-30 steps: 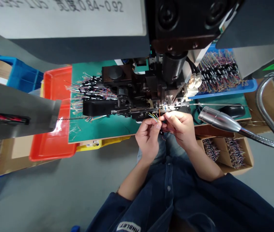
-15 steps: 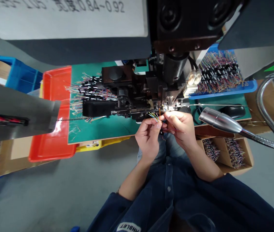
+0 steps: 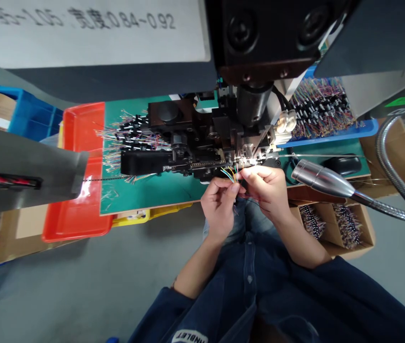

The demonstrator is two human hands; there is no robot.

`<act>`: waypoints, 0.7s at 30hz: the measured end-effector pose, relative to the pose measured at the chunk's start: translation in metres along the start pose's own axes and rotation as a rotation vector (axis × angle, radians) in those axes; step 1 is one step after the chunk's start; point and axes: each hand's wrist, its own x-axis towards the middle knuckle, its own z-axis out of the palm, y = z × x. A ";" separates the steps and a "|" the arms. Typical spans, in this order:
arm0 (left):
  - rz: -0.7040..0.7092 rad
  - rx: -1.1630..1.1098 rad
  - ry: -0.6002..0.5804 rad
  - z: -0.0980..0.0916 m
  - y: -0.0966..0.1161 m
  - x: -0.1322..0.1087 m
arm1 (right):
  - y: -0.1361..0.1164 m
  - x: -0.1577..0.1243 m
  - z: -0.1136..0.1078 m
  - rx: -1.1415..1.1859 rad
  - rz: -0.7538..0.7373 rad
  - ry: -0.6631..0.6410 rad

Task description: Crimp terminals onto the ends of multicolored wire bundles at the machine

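Note:
Pinched between the thumb and fingers of my left hand [image 3: 220, 202] is a bundle of thin coloured wires [image 3: 228, 174], its loose ends fanned up and to the left. My right hand [image 3: 266, 188], closed beside it, grips wires of the same bundle, with some dark and red strands passing beneath the fingers. Both hands nearly touch, just in front of the black crimping machine [image 3: 202, 157]. Its lit metal working point [image 3: 247, 159] lies directly above my fingertips. The lower part of the bundle is mostly hidden by my hands.
A red tray [image 3: 77, 205] lies at left. More wire bundles rest on the green mat [image 3: 145, 193], in a blue tray [image 3: 334, 138] and in a cardboard box [image 3: 365, 245]. A gooseneck lamp [image 3: 318, 177] reaches in from the right, near a black computer mouse [image 3: 343, 164].
The orange wire upright at the machine is no longer seen there; a teal one stands near that spot. The working point looks brighter. Both hands stay almost in place and the view has shifted slightly.

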 end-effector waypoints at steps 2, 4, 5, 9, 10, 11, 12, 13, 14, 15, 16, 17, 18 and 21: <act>0.024 -0.027 0.016 0.001 -0.001 0.001 | 0.002 0.001 0.000 0.029 0.021 0.007; 0.048 -0.046 0.027 0.002 -0.001 0.002 | 0.002 0.002 0.001 0.050 0.035 0.011; 0.058 -0.050 0.034 0.003 0.000 0.002 | 0.002 0.002 0.001 0.060 0.039 0.010; 0.072 -0.043 0.053 0.005 0.000 0.004 | 0.000 0.002 0.002 0.095 0.042 0.006; 0.074 -0.038 0.057 0.005 0.000 0.004 | -0.002 0.001 0.003 0.095 0.045 0.008; 0.074 -0.033 0.060 0.005 0.000 0.004 | -0.003 0.001 0.003 0.090 0.051 0.009; 0.073 -0.027 0.063 0.005 0.000 0.004 | -0.005 0.001 0.004 0.086 0.060 0.009; 0.073 -0.021 0.063 0.004 -0.001 0.004 | -0.006 0.001 0.004 0.084 0.069 0.010; 0.071 -0.015 0.061 0.004 -0.001 0.004 | -0.008 0.001 0.004 0.084 0.076 0.010; 0.069 -0.013 0.058 0.004 -0.001 0.004 | -0.009 0.001 0.005 0.085 0.076 0.009; 0.067 -0.015 0.054 0.003 -0.001 0.004 | -0.010 0.001 0.005 0.080 0.070 0.007; 0.065 -0.020 0.049 0.003 -0.001 0.004 | -0.011 0.001 0.005 0.068 0.054 0.006; 0.063 -0.028 0.042 0.003 -0.001 0.004 | -0.012 0.001 0.005 0.046 0.036 0.001; 0.048 -0.059 0.003 0.003 -0.001 0.002 | -0.014 0.000 0.005 -0.047 -0.014 -0.005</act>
